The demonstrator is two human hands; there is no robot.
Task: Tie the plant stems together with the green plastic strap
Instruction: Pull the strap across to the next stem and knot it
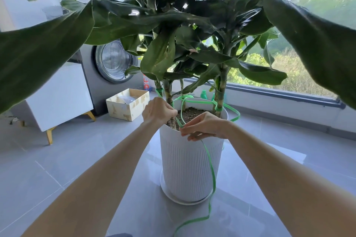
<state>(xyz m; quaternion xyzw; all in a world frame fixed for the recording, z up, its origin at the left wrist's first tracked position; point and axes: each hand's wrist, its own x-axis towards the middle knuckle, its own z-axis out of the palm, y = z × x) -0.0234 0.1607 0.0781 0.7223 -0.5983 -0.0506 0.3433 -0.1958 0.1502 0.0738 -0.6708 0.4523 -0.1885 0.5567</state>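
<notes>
A person's left hand [159,110] and right hand [204,126] work over the rim of a tall white ribbed pot [188,163], which holds dark soil [192,113] and several upright plant stems [169,92] under broad green leaves. The green plastic strap [214,183] loops loosely around the stems above the soil, wrapped tight on two of them. The left hand's grip is curled on the strap just beside the nearest stem. The right hand's grip pinches the strap at the pot's front rim, and the loose end trails from it down to the grey tiled floor [77,159]. The pot stands in a shallow white saucer [173,197]. Well apart to the left, an open cardboard box [123,110] holds contents too dim to identify, near a front-loading washing machine [113,61].
</notes>
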